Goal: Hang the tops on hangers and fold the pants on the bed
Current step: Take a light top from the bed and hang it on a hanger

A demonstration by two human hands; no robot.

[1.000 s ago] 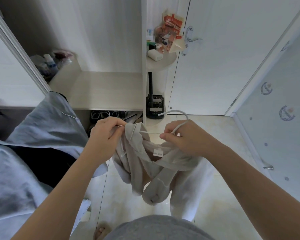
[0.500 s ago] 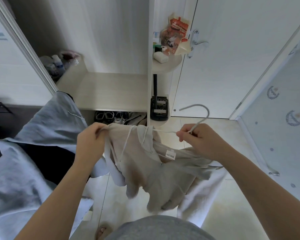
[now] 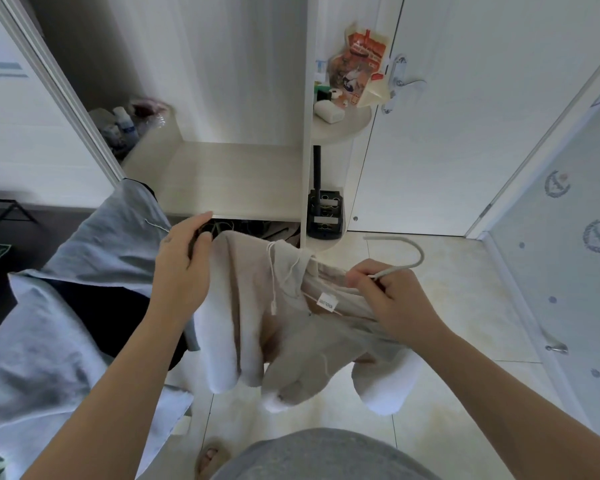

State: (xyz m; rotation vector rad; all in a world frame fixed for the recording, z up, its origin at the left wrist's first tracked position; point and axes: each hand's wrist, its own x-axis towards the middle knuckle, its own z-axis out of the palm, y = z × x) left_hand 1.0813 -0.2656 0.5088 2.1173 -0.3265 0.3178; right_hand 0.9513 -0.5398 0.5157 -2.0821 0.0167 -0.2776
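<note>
Far left of the left grip: blue-grey fabric (image 3: 59, 323) draped in a heap, a dark cloth (image 3: 118, 317) in its fold; can't tell what either is.
Up-left of that grip: bottles (image 3: 125, 123) in the back corner of the pale wardrobe shelf (image 3: 229, 178).
left grip (image 3: 182, 268) is clenched on the beige hooded top (image 3: 257, 327) at its left shoulder, fingers curled over the fabric edge.
The top is held in the air between both grips, over the floor; sleeves and hem hang below the grips in loose folds.
White drawstring (image 3: 273, 282) dangles from the neck between the grips; white label (image 3: 327, 303) sits just left of the right grip.
right grip (image 3: 392, 303) is closed round the neck of the white hanger (image 3: 420, 255), pinching it where it meets the collar; the hook curves up and back to the left above that grip, in open air; the hanger arms are hidden inside the top.
Above the right grip: round corner shelf (image 3: 343, 128) with a snack bag (image 3: 360, 64) and a white box (image 3: 329, 111); a black stand (image 3: 324, 213) is under it.
Right of the right grip: tiled floor (image 3: 458, 292); white door (image 3: 464, 140) with lever handle (image 3: 404, 81); then a patterned wall (image 3: 568, 271).
Below both grips: the person's grey shirt (image 3: 326, 455); one bare foot (image 3: 211, 459) on the tile.
</note>
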